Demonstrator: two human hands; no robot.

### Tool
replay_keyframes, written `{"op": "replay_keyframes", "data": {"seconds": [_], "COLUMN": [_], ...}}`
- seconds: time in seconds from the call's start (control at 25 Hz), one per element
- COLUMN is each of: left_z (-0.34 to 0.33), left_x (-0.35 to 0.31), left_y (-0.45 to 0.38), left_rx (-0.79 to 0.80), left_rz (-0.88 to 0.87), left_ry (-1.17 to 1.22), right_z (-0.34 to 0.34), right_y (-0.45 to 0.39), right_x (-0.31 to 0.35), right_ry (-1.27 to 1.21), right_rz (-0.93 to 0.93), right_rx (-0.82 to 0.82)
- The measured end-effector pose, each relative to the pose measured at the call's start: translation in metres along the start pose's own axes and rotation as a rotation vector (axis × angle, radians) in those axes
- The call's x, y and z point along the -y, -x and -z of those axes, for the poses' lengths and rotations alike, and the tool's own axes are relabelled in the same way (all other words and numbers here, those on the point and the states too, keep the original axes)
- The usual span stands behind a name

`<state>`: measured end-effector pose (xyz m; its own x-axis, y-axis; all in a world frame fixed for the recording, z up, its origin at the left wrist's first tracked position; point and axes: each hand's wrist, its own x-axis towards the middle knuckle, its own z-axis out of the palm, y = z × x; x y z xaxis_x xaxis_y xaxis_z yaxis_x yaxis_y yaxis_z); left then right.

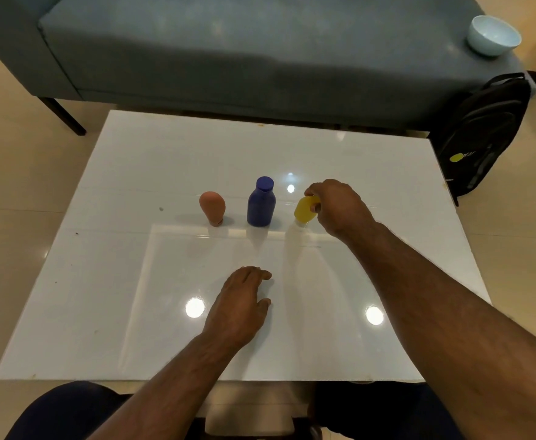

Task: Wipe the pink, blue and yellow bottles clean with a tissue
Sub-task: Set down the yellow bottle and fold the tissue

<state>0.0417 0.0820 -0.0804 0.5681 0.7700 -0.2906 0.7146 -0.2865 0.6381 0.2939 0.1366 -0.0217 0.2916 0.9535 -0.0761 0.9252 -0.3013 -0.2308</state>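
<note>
On the glossy white table (133,185), the right hand (339,208) reaches forward, fingers curled around the top of the yellow bottle (304,211), which stands at the right end of a row beside the blue bottle (261,203) and pink bottle (212,207). The left hand (239,308) rests nearer, fingers relaxed, holding nothing.
</note>
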Motion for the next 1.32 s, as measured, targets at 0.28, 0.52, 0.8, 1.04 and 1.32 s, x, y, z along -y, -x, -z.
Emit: {"op": "replay_keyframes", "data": {"seconds": [0.28,0.52,0.8,1.04,1.32], "left_z": [0.004,0.008,0.012,0.012,0.016], "left_x": [-0.005,-0.007,-0.014,-0.039,-0.029], "left_y": [0.003,0.005,0.016,0.026,0.034], "left_rx": [-0.008,-0.008,-0.065,-0.034,0.130], "left_rz": [0.010,0.014,0.008,0.174,0.467], "left_ry": [0.001,0.000,0.047,0.382,1.100], "right_z": [0.002,0.002,0.021,-0.011,-0.034], "right_y": [0.004,0.005,0.047,0.123,0.167], "right_x": [-0.005,-0.006,-0.020,0.018,0.075], "right_ry": [-0.010,-0.035,-0.417,-1.364,-1.009], "right_rz": [-0.004,-0.023,-0.341,-0.649,-0.365], "right_rx": [0.006,-0.008,-0.273,-0.024,0.223]}}
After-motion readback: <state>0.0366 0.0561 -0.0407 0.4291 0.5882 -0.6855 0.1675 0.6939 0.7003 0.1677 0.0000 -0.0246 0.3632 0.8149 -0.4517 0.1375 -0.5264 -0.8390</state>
